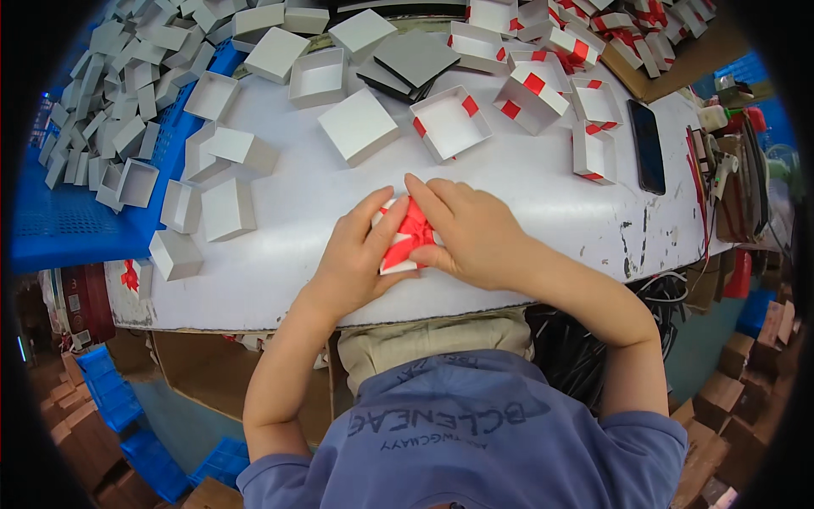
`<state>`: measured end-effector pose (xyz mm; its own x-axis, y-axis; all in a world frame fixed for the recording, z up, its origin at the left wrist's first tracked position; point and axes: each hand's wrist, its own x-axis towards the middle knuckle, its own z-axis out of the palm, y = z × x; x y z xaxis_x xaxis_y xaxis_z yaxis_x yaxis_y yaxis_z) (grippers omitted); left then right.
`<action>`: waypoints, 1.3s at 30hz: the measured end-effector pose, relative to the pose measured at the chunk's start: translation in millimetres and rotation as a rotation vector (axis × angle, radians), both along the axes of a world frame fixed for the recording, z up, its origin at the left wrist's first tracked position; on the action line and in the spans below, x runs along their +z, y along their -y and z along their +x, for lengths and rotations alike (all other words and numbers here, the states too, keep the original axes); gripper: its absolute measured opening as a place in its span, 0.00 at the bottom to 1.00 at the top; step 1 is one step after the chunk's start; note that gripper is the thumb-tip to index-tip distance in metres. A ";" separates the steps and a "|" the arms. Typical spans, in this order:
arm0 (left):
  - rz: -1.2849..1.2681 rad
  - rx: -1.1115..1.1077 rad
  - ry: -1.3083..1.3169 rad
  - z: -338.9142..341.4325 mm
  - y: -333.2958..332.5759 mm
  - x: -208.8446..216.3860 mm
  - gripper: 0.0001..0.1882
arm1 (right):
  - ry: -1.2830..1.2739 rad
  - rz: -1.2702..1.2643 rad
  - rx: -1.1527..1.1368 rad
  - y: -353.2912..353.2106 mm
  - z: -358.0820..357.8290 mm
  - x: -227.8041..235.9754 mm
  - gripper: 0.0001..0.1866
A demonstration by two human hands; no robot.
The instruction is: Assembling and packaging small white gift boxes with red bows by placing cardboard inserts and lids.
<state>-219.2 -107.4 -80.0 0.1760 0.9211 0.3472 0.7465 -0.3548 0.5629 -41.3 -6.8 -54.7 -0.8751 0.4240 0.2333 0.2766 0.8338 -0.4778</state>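
Close to the table's front edge, a small white box lid (402, 238) with a red ribbon bow (415, 222) on top lies between my hands. My left hand (354, 253) grips its left side, fingers curled over the edge. From the right, my right hand (476, 227) closes around it, thumb against the near part of the ribbon and fingers across the far side. The lid's underside and parts of its edges are hidden by my fingers.
Plain white box pieces (359, 127) and ribboned lids (450, 124) lie across the table's far half, beside stacked dark pads (415, 58). A blue crate (76, 242) heaped with white boxes stands left. A black phone (647, 147) lies right.
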 end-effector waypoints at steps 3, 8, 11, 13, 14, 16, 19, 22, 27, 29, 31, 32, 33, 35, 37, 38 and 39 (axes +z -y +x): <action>0.002 0.044 -0.095 3.0 1.1 4.0 0.43 | -0.055 0.136 -0.061 4.3 -2.1 -5.7 0.36; -0.066 0.107 -0.301 -4.7 21.5 31.5 0.46 | 0.484 0.173 0.154 -38.3 -17.2 37.7 0.34; -0.400 0.302 -0.544 -20.1 29.9 74.4 0.46 | -0.179 0.423 -0.092 -95.8 -31.3 35.8 0.23; -0.176 0.251 -0.311 -23.0 2.3 85.5 0.46 | -0.218 0.548 -0.135 -124.1 -42.3 30.1 0.19; -0.122 0.262 -0.319 -16.6 -20.7 87.0 0.46 | -0.184 0.533 -0.108 -135.2 -41.8 23.4 0.14; -0.123 0.338 -0.344 -17.9 -68.0 68.6 0.45 | -0.136 0.524 -0.061 -136.5 -51.2 20.5 0.10; -0.202 0.393 -0.387 -27.2 -92.8 46.1 0.44 | -0.083 0.563 -0.050 -132.1 -54.9 27.1 0.10; -0.182 0.396 -0.211 -29.4 -72.1 37.5 0.43 | -0.484 0.676 -0.125 -108.3 -40.5 40.0 0.12; -0.292 0.360 0.479 -4.1 -6.4 1.7 0.48 | -0.291 0.489 0.289 -22.6 -18.3 11.7 0.15; -0.121 0.263 0.095 3.9 -0.3 -4.2 0.53 | -0.259 0.447 0.334 -8.9 -21.1 3.2 0.14; -0.068 0.199 0.134 4.6 4.1 -5.0 0.51 | -0.209 0.353 0.391 -3.2 -23.4 -1.8 0.11; -0.014 0.130 0.172 4.9 5.6 -5.0 0.49 | -0.209 0.354 0.392 -4.0 -23.7 -0.6 0.11; -0.013 0.134 0.171 0.4 9.4 -6.1 0.49 | -0.251 0.210 0.384 -7.6 -24.8 0.6 0.11; 0.025 0.108 0.010 -16.6 20.5 -7.9 0.38 | -0.293 0.065 0.379 -23.1 -25.5 6.5 0.11; -0.007 0.132 -0.131 -26.1 32.8 4.0 0.32 | -0.219 0.368 0.003 -45.5 -18.9 14.9 0.12; -0.038 0.148 -0.272 -26.6 37.4 12.9 0.26 | -0.217 0.364 0.005 -47.7 -12.3 9.1 0.12; -0.067 0.161 -0.317 -25.9 39.0 21.7 0.25 | -0.122 0.348 -0.006 -50.0 -8.2 2.3 0.15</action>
